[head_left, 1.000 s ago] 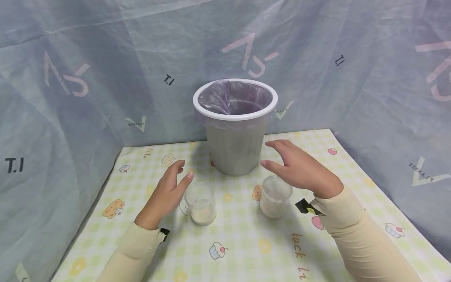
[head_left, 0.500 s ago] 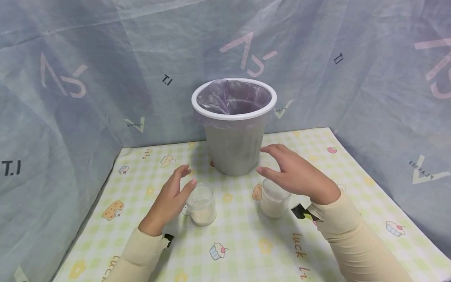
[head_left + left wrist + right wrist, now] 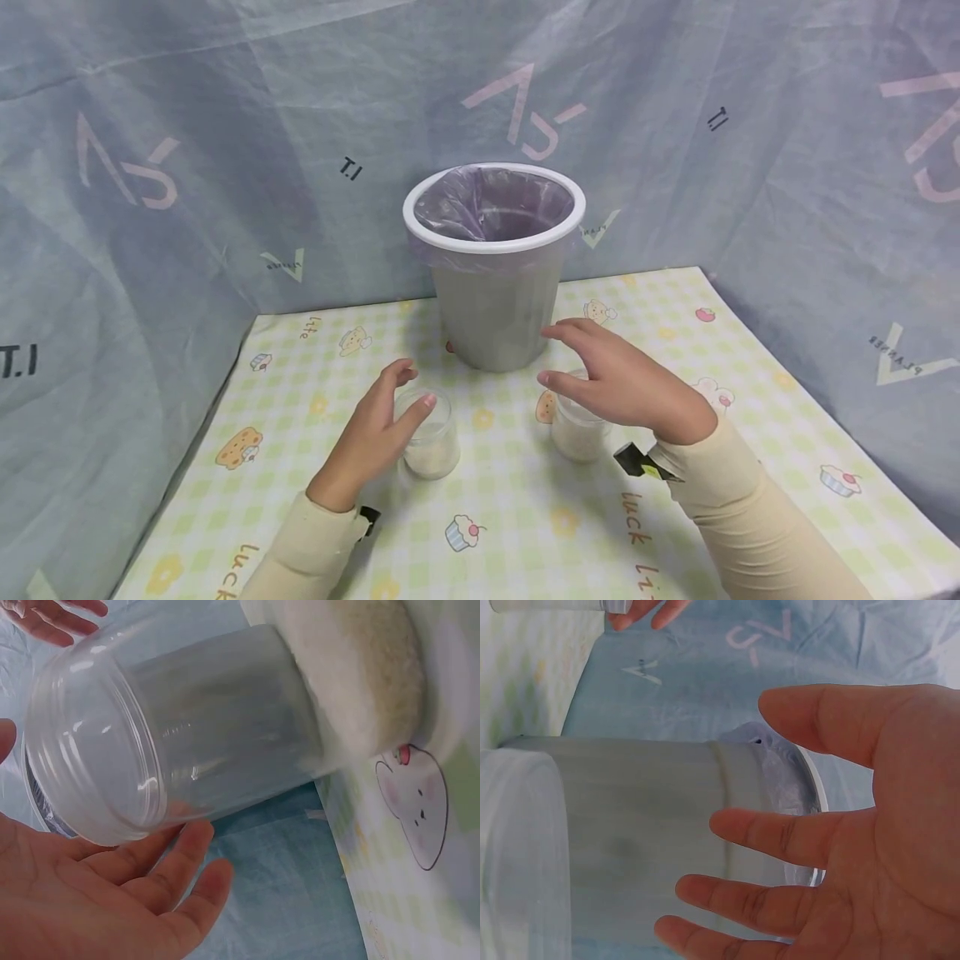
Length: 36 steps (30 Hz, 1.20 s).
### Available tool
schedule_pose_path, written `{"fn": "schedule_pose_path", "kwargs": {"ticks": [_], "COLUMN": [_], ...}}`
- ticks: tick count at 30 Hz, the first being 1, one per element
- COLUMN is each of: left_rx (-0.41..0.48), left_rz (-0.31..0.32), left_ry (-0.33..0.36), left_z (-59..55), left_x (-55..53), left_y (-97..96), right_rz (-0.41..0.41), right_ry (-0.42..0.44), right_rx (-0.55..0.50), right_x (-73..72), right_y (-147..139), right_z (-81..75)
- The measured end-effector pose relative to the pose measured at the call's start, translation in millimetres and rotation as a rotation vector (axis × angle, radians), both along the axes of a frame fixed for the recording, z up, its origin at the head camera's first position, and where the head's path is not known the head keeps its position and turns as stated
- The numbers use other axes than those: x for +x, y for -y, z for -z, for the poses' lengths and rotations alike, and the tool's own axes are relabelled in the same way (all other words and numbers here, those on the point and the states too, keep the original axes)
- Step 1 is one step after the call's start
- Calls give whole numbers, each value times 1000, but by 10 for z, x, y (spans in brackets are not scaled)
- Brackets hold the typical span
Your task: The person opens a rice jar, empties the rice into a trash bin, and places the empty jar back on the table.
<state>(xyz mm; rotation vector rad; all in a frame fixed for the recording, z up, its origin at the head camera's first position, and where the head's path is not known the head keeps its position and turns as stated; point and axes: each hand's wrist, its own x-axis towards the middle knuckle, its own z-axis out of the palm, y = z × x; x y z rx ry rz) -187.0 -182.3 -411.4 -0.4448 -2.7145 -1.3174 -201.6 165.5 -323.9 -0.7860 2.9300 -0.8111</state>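
Note:
A clear plastic jar (image 3: 436,446) stands upright on the table's left half, with white rice-like grains (image 3: 364,667) at its bottom. My left hand (image 3: 372,437) is around its upper left side with spread, slightly bent fingers; whether they touch the jar I cannot tell. To the right stands a similar clear jar (image 3: 580,439) with pale contents. My right hand (image 3: 628,382) hovers above and behind that jar, partly covering its rim in the head view. In the right wrist view its fingers (image 3: 772,832) are nearly straight, hold nothing and stay apart from the jar.
A grey bin (image 3: 495,317) with a white rim and a purple bag liner (image 3: 525,204) stands behind the jars at the back. A green-checked tablecloth (image 3: 517,533) covers the table. Grey-blue fabric (image 3: 300,125) hangs on the back and both sides.
My left hand has moved right and closer around the left jar. My right hand has lowered and moved left over the right jar. Both jars stay where they stood.

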Motion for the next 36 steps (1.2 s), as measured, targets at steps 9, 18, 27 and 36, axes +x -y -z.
{"fn": "schedule_pose_path", "kwargs": {"ticks": [9,18,27,36], "left_rx": [-7,-20,-50,-53], "left_rz": [-2,-19,-22,-30], "left_ry": [-13,-15,12,61], "left_z": [12,32,37,79], "left_x": [37,48,51,19], "left_y": [-28,-34,-48,-29], "right_rz": [-27,-41,-55,-63], "right_ry": [-24,-50,-53,-54], "right_rx": [4,3,-6,-2], "right_x": [13,12,31,31], "right_y": [31,52,70,79], "right_z": [36,50,62,52]}}
